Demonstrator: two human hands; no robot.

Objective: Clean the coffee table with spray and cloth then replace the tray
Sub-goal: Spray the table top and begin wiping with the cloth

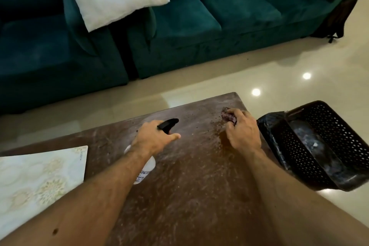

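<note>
Both hands closed on cleaning items, mid-frame, over coffee table [189, 175].
Left hand [154, 138] grips spray bottle [146, 168] at trigger; right hand [242, 131] curls around bunched cloth [227, 116], right of centre; patterned tray [38, 181] lower left.

tray [42, 177] left on table [189, 185] | basket [319, 146] right, seemingly off the edge | sofa [199, 26] behind
</note>
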